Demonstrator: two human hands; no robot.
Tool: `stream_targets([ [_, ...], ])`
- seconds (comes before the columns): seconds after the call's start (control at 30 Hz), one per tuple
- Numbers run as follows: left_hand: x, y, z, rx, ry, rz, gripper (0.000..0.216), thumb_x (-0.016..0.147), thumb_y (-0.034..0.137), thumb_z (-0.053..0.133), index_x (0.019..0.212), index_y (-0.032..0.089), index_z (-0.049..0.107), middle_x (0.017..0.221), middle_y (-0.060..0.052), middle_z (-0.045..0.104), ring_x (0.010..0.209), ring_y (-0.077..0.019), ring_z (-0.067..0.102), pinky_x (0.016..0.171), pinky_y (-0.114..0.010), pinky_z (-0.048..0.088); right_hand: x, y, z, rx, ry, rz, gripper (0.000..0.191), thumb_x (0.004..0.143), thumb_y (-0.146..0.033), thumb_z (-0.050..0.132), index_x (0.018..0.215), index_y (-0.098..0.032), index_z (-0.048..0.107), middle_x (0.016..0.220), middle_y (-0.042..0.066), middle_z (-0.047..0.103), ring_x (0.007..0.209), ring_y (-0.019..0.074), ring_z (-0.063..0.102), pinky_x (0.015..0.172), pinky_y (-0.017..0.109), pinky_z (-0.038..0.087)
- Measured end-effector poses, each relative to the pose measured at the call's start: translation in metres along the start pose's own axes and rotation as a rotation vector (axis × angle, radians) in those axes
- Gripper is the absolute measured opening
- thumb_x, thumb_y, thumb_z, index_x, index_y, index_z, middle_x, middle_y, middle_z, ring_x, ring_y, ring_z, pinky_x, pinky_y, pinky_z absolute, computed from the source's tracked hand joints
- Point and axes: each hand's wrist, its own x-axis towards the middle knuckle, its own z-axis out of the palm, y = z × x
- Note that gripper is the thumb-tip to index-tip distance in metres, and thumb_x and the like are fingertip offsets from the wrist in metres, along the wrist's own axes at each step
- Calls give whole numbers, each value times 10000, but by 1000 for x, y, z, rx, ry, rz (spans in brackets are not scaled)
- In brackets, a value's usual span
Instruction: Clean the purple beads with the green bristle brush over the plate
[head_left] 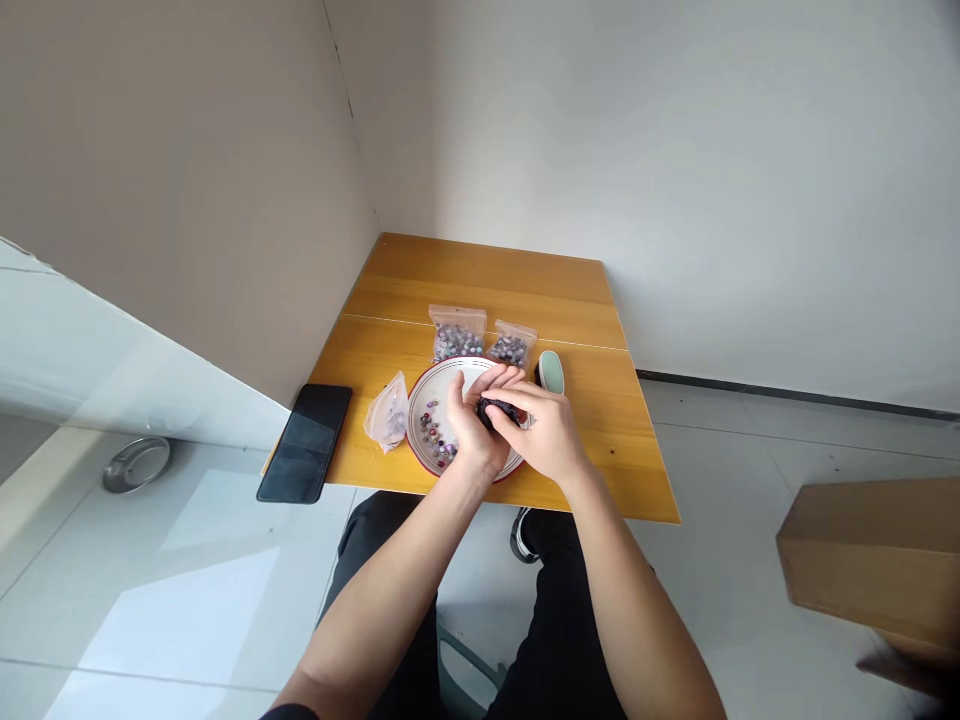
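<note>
Over the red-rimmed white plate [411,425] on the wooden table [480,290], I have both hands closed around a dark lumpy bundle [496,412]. The bundle sits just above the plate's right half, its long axis running roughly crosswise, as far as I can judge from here, and its ends are hidden by the fingers. My left hand [471,425] curls over it from the near left, while my right hand [544,432] comes in from the right and pinches it, so the right hand looks slightly nearer its visible end. I cannot tell which hand bears more of it. Loose multicoloured beads [433,435] lie in the plate's left half. Behind it stand two clear bags of beads [457,335], with a second at [511,345], and a limp clear bag [388,413] lies against its left rim, holding little I can make out
</note>
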Motion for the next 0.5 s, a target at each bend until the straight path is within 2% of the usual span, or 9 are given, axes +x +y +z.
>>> stream_targets([
  [0.1,0,0,0,-12,-8,18,484,911,521,490,871,112,746,928,-129,764,1065,-252,730,1112,-379,456,1,1,0,-52,62,2,221,909,-187,627,1064,-245,773,1045,53,781,768,169,698,679,325,592],
  [0.2,1,4,1,-16,15,16,481,904,529,491,890,120,744,935,-134,770,1082,-262,725,1111,-395,464,1,3,-3,-72,57,0,210,902,-184,627,1040,-238,776,961,48,780,686,152,663,672,325,589],
  [0.3,1,6,2,-10,26,4,492,909,537,479,887,122,741,943,-147,774,1090,-274,725,1101,-404,474,0,3,-3,-21,12,-10,192,891,-185,641,1018,-237,775,982,48,787,813,181,714,772,347,608],
  [0.4,1,3,1,-8,4,-7,502,915,538,475,872,116,744,937,-142,778,1014,-248,744,1090,-379,478,0,3,-1,16,12,-29,198,898,-187,641,1035,-246,771,1053,47,787,968,209,730,859,369,609],
  [0.5,2,0,-1,-32,-22,15,500,920,525,473,862,111,748,927,-123,775,925,-218,751,1085,-372,478,1,1,0,-40,71,-21,217,914,-188,627,1067,-244,770,1074,57,782,937,207,729,841,365,607],
])
